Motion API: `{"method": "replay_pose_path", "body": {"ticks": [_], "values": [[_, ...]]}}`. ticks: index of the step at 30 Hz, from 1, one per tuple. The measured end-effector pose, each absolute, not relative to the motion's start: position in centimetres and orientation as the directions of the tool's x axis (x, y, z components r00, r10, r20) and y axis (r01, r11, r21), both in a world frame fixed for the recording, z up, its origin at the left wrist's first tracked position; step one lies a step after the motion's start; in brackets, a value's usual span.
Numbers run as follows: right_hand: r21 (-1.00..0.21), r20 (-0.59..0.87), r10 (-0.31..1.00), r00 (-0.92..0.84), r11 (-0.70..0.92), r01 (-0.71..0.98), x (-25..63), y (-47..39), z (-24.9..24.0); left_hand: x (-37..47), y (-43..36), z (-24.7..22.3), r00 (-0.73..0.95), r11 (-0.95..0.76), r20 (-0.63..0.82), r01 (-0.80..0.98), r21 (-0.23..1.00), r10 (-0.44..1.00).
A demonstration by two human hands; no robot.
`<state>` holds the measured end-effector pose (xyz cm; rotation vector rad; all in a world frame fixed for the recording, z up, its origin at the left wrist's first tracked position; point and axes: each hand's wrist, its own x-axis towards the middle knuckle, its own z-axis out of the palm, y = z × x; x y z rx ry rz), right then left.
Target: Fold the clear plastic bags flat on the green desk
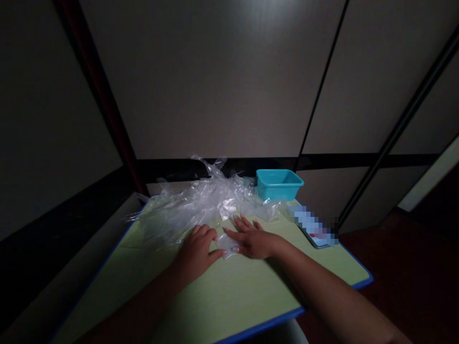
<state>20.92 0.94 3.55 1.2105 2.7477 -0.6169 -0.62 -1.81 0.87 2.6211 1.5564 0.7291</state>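
A small folded clear plastic bag [229, 242] lies flat on the tabletop between my hands. My left hand [195, 251] is at its left edge, fingers curled and thumb reaching onto the plastic, gripping that side. With fingers spread, my right hand [254, 240] lies flat and presses on the bag's right part. Just beyond both hands spreads a loose heap of crumpled clear plastic bags [204, 198].
The light green table [222, 301] has a blue edge. A turquoise plastic basket [278, 191] stands at the back right. In front of it lies a phone-like flat object [315, 231], partly blurred out. Panelled cabinet doors [222, 86] rise directly behind the table.
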Motion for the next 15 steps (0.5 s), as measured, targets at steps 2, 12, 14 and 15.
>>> {"method": "replay_pose_path", "body": {"ticks": [2, 12, 14, 15], "values": [[-0.329, -0.248, 0.693, -0.677, 0.598, 0.731, 20.80, 1.00, 3.33, -0.68, -1.76, 0.78, 0.395, -0.504, 0.390, 0.832, 0.232, 0.832], [-0.345, -0.203, 0.704, -0.680, 0.599, 0.723, 20.22, 0.49, 3.40, -0.43, -2.23, 1.24, 0.356, -0.450, 0.379, 0.872, 0.195, 0.854], [-0.332, -0.183, 0.718, -0.672, 0.598, 0.729, 20.08, 0.50, 3.40, -0.30, -2.37, 1.44, 0.352, -0.440, 0.366, 0.878, 0.189, 0.861], [-0.328, -0.171, 0.722, -0.670, 0.600, 0.730, 20.00, 0.52, 3.36, -0.24, -2.42, 1.51, 0.353, -0.438, 0.364, 0.880, 0.185, 0.862]]}}
